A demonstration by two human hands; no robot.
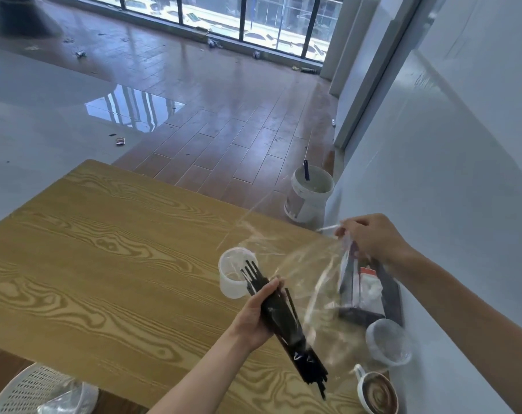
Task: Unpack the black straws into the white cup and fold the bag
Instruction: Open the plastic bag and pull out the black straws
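My left hand (255, 316) grips a bundle of black straws (286, 324) around its middle, held slanted above the wooden table (104, 249). The bundle's upper tips point at the mouth of the white cup (234, 273), which stands upright near the table's middle right. My right hand (370, 237) pinches one edge of the clear plastic bag (307, 273) and holds it lifted and stretched to the right of the cup. The bag looks empty and hangs over a dark box.
A dark box with a white-and-red pack (367, 294) lies by the wall. A second white cup (388, 342) and a coffee cup (377, 394) stand at the table's right front. A white basket (29, 389) sits lower left. A white bucket (309, 192) stands on the floor.
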